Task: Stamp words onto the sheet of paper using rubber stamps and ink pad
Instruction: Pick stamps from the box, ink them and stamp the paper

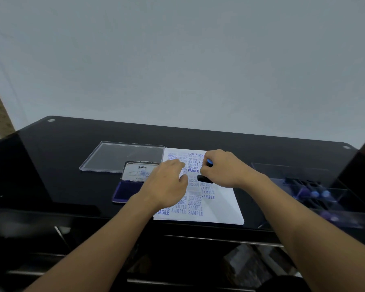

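Note:
A white sheet of paper lies on the black table, covered with several blue stamped words such as SAMPLE, FRAGILE and FAX OUT. My right hand grips a rubber stamp with a black base and a blue knob, its base down on the middle of the sheet. My left hand rests flat on the left part of the paper, fingers spread. The open ink pad, with a blue pad and a raised metal lid, sits just left of the sheet.
A clear plastic lid lies behind the ink pad. A clear compartment tray with more blue-knobbed stamps stands at the right. The table's front edge runs just below the sheet.

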The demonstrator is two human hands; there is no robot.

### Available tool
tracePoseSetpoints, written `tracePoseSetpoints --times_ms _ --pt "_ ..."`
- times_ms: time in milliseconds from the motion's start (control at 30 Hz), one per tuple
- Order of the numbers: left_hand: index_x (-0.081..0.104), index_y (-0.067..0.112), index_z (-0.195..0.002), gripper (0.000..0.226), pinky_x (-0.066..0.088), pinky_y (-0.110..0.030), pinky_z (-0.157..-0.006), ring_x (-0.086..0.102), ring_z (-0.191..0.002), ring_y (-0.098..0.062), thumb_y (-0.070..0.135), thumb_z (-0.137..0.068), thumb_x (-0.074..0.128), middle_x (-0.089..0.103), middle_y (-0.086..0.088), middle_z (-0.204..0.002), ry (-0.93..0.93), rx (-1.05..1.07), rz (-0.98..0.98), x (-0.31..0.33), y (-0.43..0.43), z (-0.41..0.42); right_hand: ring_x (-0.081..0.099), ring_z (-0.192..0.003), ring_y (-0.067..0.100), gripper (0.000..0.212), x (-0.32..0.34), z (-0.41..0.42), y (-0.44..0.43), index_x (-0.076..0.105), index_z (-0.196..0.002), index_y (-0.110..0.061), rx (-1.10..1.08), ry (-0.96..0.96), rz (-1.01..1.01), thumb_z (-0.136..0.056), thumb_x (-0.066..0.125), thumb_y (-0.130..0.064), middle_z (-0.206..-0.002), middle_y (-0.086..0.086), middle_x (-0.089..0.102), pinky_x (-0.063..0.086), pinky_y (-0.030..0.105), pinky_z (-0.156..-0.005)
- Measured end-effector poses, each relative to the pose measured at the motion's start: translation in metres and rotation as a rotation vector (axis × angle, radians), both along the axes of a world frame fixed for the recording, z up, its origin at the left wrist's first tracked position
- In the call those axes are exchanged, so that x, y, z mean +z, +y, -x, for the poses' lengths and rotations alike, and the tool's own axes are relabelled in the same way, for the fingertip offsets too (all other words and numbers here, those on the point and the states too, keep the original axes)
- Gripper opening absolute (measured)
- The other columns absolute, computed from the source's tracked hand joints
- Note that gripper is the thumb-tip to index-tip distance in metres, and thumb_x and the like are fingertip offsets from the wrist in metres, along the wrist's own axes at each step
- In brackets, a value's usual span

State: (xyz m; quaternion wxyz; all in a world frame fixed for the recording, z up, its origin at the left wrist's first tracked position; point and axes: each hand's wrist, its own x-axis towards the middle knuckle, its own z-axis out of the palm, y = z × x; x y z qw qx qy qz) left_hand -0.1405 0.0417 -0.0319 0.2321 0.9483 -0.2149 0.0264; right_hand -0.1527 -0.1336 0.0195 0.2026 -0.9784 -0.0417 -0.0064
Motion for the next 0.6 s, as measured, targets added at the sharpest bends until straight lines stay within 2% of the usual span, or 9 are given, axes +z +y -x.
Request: tracePoseSetpoints --times_ms 200,333,467,600 --pt "0.037 0.014 -0.149 0.046 0.018 -0.031 -0.116 0.027 -0.143 -0.016 0.026 -0.105 0.034 0.035 -0.001 -0.156 0.003 -0.032 -0.003 -0.017 -0.016 -0.001 0.048 -0.064 0.015 0.019 -0.009 0.003 -0.009 0.054 -0.086 -0.007 -0.031 0.027 -0.019 -0.095 0.054 -0.024 -0.084 0.005 0.059 0.039 0.026 -0.056" --pt "0.036 0.014 -0.150 0.047 0.016 -0.037 -0.121 0.019 -0.148 -0.017 0.024 -0.104 0.033 0.028 -0.003 -0.160 0.028 -0.045 -0.009 -0.032 -0.023 -0.004 0.048 -0.072 0.020 0.031 -0.015 0.004 -0.013 0.057 -0.097 0.004 -0.072 0.057 -0.056 -0.096 0.047 -0.025 -0.094 0.016 0.063 0.039 0.033 -0.062" --pt "0.033 0.016 -0.151 0.048 0.014 -0.044 -0.121 0.017 -0.148 -0.020 0.022 -0.104 0.030 0.025 -0.004 -0.161 0.044 -0.057 -0.061 -0.045 -0.028 -0.009 0.050 -0.075 0.020 0.031 -0.023 0.004 -0.016 0.060 -0.101 0.000 -0.070 0.080 -0.025 -0.096 0.046 -0.027 -0.103 0.014 0.065 0.042 0.033 -0.064" --pt "0.033 0.016 -0.150 0.047 0.011 -0.050 -0.121 0.017 -0.148 -0.022 0.022 -0.103 0.030 0.025 -0.004 -0.160 0.026 -0.051 -0.097 -0.051 -0.031 -0.010 0.050 -0.072 0.017 0.022 -0.031 0.004 -0.019 0.057 -0.091 -0.010 -0.039 0.103 0.021 -0.098 0.046 -0.028 -0.093 0.007 0.062 0.040 0.030 -0.062"
